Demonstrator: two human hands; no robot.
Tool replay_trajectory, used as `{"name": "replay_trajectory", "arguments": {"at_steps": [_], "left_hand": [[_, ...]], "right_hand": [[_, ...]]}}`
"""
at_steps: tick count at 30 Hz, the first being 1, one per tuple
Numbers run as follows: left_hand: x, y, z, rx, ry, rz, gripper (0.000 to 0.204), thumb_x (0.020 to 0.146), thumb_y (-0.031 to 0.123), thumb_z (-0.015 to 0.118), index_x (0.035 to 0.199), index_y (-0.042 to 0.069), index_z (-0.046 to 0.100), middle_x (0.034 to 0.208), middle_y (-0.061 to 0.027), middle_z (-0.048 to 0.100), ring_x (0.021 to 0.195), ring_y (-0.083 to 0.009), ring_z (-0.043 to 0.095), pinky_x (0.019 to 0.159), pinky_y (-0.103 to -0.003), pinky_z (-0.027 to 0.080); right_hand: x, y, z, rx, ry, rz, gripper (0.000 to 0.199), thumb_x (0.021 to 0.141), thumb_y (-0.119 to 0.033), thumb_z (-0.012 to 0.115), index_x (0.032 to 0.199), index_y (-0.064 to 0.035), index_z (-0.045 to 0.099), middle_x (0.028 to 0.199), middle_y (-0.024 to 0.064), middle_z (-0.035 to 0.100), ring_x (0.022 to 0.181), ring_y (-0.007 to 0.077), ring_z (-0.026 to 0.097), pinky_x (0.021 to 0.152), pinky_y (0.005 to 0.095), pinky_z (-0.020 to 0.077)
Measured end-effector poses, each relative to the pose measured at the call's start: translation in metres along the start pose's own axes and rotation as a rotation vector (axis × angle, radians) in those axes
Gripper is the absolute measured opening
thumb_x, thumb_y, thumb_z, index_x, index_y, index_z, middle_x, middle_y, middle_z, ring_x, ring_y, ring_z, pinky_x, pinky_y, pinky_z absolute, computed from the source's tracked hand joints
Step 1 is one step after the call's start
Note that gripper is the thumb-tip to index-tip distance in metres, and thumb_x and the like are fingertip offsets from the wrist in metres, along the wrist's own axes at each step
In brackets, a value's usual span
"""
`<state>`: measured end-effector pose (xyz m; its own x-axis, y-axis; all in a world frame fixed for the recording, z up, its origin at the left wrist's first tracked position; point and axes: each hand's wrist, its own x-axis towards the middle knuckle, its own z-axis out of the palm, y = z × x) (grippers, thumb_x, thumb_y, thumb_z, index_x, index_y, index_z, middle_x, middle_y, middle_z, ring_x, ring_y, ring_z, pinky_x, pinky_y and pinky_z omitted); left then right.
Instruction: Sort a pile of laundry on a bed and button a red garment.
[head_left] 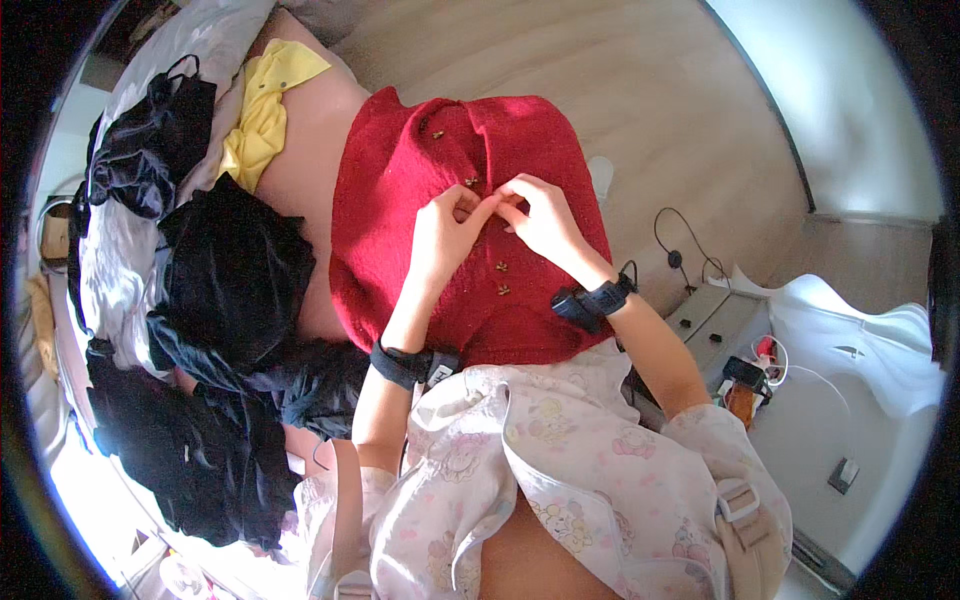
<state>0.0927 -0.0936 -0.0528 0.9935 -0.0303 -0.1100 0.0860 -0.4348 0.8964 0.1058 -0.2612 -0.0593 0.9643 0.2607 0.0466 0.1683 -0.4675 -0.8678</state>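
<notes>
Knitwear (545, 140) spreads before us, red, just beside and partly over the pink sheet (310, 140). Our left hand (443, 238) and right hand (543, 222) pinch its front, fingertips meeting amid the gold buttons (502, 267). On our left lie black clothes (230, 285) and a yellow garment (262, 120).

Home, likely bedroom: pink sheet (312, 130), heaped black clothes (235, 285), yellow garment (262, 108), pale wood-look floor (600, 60).
</notes>
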Motion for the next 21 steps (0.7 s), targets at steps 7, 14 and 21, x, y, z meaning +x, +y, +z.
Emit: {"name": "replay_trajectory", "arguments": {"at_steps": [7, 14, 21], "left_hand": [[-0.009, 0.005, 0.013, 0.331, 0.135, 0.252, 0.027, 0.087, 0.025, 0.061, 0.078, -0.001, 0.06, 0.075, -0.0174, 0.061, 0.068, -0.0347, 0.063, 0.06, -0.041, 0.051], [-0.015, 0.008, 0.015, 0.625, 0.095, 0.112, 0.025, 0.091, 0.025, 0.057, 0.08, 0.002, 0.057, 0.081, -0.0141, 0.062, 0.069, -0.0332, 0.064, 0.06, -0.041, 0.052], [-0.021, 0.015, 0.006, 0.878, 0.014, 0.141, 0.022, 0.088, 0.029, 0.061, 0.084, 0.007, 0.057, 0.084, -0.0083, 0.063, 0.073, -0.0284, 0.065, 0.06, -0.038, 0.054]], "right_hand": [[-0.004, 0.004, 0.005, 0.086, 0.006, 0.132, 0.016, 0.08, -0.007, 0.067, 0.092, 0.0027, 0.064, 0.087, 0.0159, 0.066, 0.078, 0.0276, 0.066, 0.07, 0.0353, 0.0513], [-0.004, -0.002, 0.002, 0.058, -0.059, 0.188, 0.013, 0.084, -0.009, 0.065, 0.089, 0.0023, 0.064, 0.083, 0.0153, 0.066, 0.075, 0.0241, 0.066, 0.068, 0.035, 0.0511], [0.008, -0.005, -0.012, 0.17, -0.256, 0.433, 0.015, 0.094, -0.011, 0.055, 0.099, 0.0027, 0.058, 0.084, 0.0088, 0.062, 0.074, 0.0136, 0.063, 0.06, 0.0299, 0.059]]}}
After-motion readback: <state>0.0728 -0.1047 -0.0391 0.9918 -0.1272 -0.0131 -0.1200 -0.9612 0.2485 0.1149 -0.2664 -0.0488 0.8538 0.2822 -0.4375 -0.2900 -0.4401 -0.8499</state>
